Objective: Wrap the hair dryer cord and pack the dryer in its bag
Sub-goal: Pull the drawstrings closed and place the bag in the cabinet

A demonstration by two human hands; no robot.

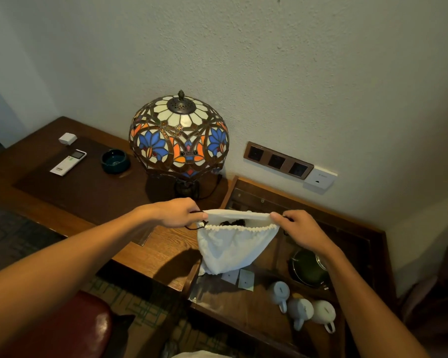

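A white cloth drawstring bag [230,248] hangs in the air between my hands, over the edge of the wooden desk [163,251]. My left hand [175,211] pinches the bag's left rim and the dark drawstring. My right hand [299,229] pinches the right rim. The mouth is stretched into a narrow slit. Something black [233,223], likely the hair dryer, shows just inside the opening; most of it is hidden by the cloth.
A stained-glass table lamp [179,140] stands on the desk behind the bag, with a dark ashtray [115,160], a white remote [68,162] and a small white box [67,139] to its left. Below right are three pale mugs [301,306], a green bowl [308,267], and wall sockets [278,160] above.
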